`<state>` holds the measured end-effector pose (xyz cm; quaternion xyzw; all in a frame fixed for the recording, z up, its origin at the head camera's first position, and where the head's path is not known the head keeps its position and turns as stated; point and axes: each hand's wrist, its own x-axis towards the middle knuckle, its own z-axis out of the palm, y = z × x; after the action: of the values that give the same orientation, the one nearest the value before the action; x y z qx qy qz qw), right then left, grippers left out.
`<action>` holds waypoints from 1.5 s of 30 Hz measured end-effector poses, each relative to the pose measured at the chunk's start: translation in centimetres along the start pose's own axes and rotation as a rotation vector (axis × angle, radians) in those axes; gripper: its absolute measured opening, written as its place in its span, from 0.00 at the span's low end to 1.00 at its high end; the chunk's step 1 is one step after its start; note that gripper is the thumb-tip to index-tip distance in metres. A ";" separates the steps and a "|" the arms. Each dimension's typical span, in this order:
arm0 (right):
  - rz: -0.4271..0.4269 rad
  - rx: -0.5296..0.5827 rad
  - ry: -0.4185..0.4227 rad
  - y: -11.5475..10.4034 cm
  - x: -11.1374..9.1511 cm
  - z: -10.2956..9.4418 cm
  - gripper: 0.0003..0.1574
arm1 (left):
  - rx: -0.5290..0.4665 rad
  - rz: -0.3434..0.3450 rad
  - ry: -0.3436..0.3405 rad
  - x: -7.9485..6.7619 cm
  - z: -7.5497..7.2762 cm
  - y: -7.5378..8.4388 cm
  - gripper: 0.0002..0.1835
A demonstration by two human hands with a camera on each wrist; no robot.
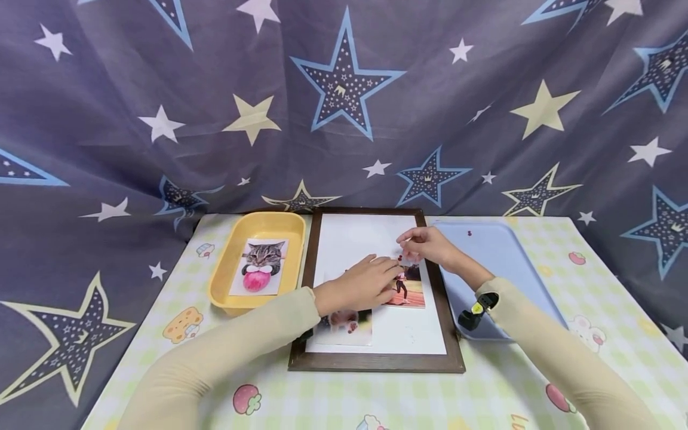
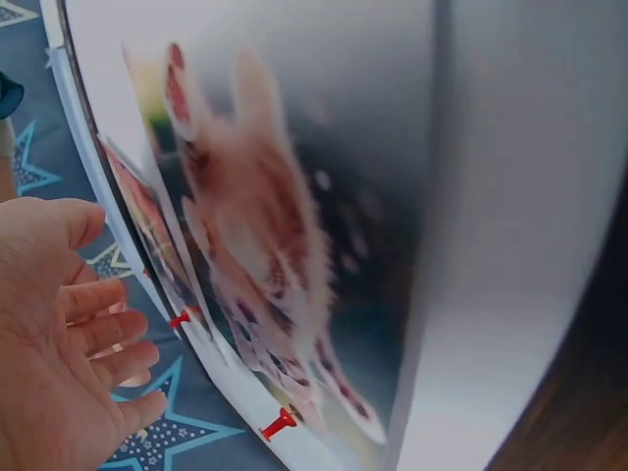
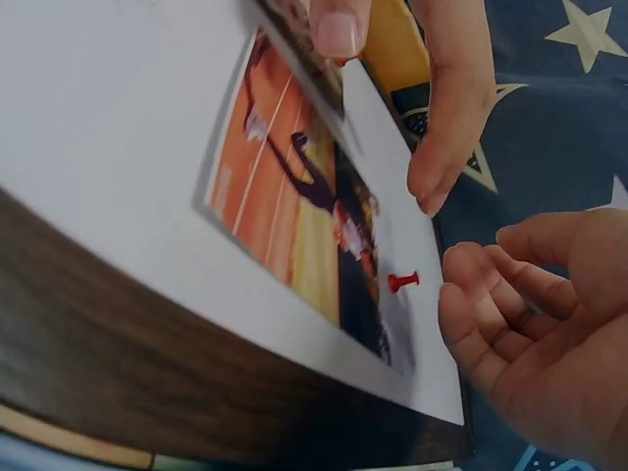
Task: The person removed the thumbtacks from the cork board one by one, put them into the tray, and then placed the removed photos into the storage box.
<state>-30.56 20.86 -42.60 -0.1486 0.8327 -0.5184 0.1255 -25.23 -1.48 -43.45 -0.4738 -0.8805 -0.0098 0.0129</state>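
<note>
A printed photo of a figure on an orange-red ground [image 1: 412, 291] lies on the white board [image 1: 344, 239] in a dark frame. A red push pin [image 3: 402, 282] stands at this photo's upper edge. My right hand [image 1: 430, 248] hovers beside that pin, fingers loosely bent and apart from it, holding nothing visible. Over the photo's left side reaches my left hand [image 1: 362, 283], fingers spread and slightly bent, with nothing in them. Below my left hand lies an animal photo [image 2: 260, 216], partly covered by my arm in the head view; another red pin [image 2: 280, 422] stands near its edge.
A yellow tray [image 1: 220, 285] at left holds a cat photo [image 1: 258, 267]. To the right is a blue tray [image 1: 489, 263] with a red pin [image 1: 469, 233] in it. The dark wooden frame [image 1: 376, 362] borders the board. A starry curtain [image 1: 408, 119] hangs behind.
</note>
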 end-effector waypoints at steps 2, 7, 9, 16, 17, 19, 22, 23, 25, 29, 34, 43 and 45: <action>0.006 -0.014 -0.012 0.2 0.1 0.0 0.20 | 0.010 0.008 -0.021 0.0 0.1 -0.1 0.30; 0.035 -0.035 -0.035 0.8 0.5 -0.1 0.18 | 0.022 0.021 -0.055 0.1 0.3 -0.3 0.32; 0.047 -0.036 -0.048 1.1 0.7 -0.1 0.17 | 0.026 0.023 -0.065 0.1 0.4 -0.3 0.33; 0.077 -0.050 -0.110 1.8 0.9 -0.1 0.16 | 0.054 0.011 -0.158 0.1 0.5 -0.3 0.35; 0.078 -0.050 -0.117 1.9 1.0 -0.1 0.16 | 0.059 0.008 -0.173 0.1 0.5 -0.3 0.35; 0.079 -0.046 -0.125 2.0 1.0 -0.1 0.16 | 0.063 0.007 -0.193 0.1 0.6 -0.3 0.34; 0.081 -0.040 -0.133 2.3 1.1 0.0 0.16 | 0.067 0.012 -0.220 0.1 0.9 -0.3 0.34; 0.085 -0.036 -0.135 2.4 1.1 0.0 0.16 | 0.065 0.014 -0.222 0.1 0.9 -0.3 0.34; 0.091 -0.030 -0.143 2.5 1.1 0.0 0.17 | 0.065 0.014 -0.228 0.1 1.0 -0.2 0.34; 0.108 -0.007 -0.161 2.6 1.2 0.0 0.18 | 0.068 0.009 -0.247 0.1 0.9 0.0 0.34; 0.111 0.007 -0.175 2.8 1.5 -0.1 0.17 | 0.068 0.002 -0.256 0.2 0.7 0.2 0.33; 0.114 -0.009 -0.173 2.5 1.6 0.1 0.16 | 0.106 0.003 -0.266 0.2 0.7 0.1 0.33; 0.117 -0.010 -0.175 2.4 1.6 0.1 0.16 | 0.105 0.002 -0.270 0.2 0.7 0.1 0.33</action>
<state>-32.25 21.21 -44.87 -0.1447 0.8283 -0.4913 0.2270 -25.30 -1.24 -44.16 -0.4703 -0.8731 0.1002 -0.0809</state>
